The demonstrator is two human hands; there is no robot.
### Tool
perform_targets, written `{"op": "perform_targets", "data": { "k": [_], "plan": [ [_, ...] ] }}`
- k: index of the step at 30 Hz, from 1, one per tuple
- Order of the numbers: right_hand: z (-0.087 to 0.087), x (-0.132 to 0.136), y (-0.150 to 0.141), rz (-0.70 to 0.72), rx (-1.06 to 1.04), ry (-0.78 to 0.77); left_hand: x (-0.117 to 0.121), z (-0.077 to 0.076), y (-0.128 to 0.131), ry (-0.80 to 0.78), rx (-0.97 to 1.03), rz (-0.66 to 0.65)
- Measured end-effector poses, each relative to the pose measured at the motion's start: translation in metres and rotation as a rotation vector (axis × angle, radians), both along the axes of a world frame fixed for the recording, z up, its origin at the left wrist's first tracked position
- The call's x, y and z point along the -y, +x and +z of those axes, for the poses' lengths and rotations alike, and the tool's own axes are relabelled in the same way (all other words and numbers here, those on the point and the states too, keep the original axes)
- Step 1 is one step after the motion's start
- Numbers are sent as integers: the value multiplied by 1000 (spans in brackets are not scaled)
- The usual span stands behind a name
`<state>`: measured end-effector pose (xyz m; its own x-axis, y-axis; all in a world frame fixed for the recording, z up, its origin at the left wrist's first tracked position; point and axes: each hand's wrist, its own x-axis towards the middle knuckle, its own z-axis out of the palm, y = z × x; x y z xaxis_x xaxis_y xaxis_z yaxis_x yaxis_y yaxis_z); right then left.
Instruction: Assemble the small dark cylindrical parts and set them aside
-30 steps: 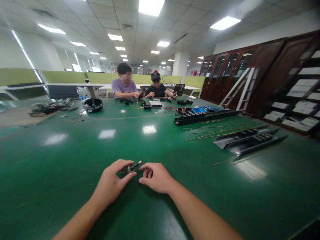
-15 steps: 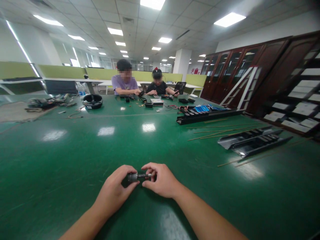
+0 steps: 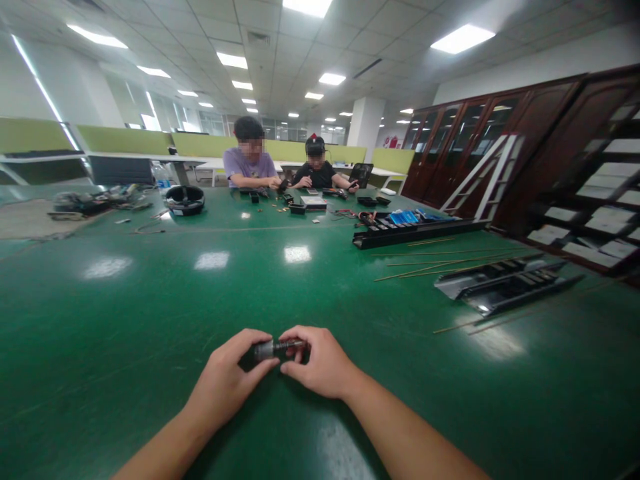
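Note:
My left hand [image 3: 227,373] is closed around the grey body of a small cylindrical part [image 3: 265,350], thumb below and fingers above. A thin dark ribbed shaft runs from that body to the right. My right hand [image 3: 320,363] curls around the shaft's free end, its thumb and forefinger apart and its other fingers behind the tip. Both hands are low over the green tabletop [image 3: 150,313], close to each other. The part is small and slightly blurred, so its exact kind does not show.
Black metal channels [image 3: 505,283] and thin brass-coloured rods [image 3: 420,271] lie at right. A longer black channel [image 3: 415,233] holds blue pieces. Across the table, two people [image 3: 250,163] handle small parts near black trays [image 3: 297,209]. A black ring-shaped headset [image 3: 185,200] lies far left.
The cylindrical part has tilted slightly, its shaft end rising at the right. My right fingers have shifted a little to the left and around the shaft. My left hand has barely moved.

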<state>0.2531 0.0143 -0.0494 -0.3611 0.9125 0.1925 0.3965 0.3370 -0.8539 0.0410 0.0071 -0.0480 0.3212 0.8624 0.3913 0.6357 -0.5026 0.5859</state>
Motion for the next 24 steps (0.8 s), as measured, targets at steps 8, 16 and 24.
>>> {"op": "perform_targets", "data": {
  "k": [8, 16, 24],
  "plan": [
    [0, 1, -1, 17, -31, -5, 2, -1, -1, 19, 5, -29],
    [-1, 0, 1, -9, -29, -13, 2, 4, 3, -114, 30, 19],
    [-3, -1, 2, 13, -35, -22, 1, 9, 4, -405, 165, -51]
  ]
}}
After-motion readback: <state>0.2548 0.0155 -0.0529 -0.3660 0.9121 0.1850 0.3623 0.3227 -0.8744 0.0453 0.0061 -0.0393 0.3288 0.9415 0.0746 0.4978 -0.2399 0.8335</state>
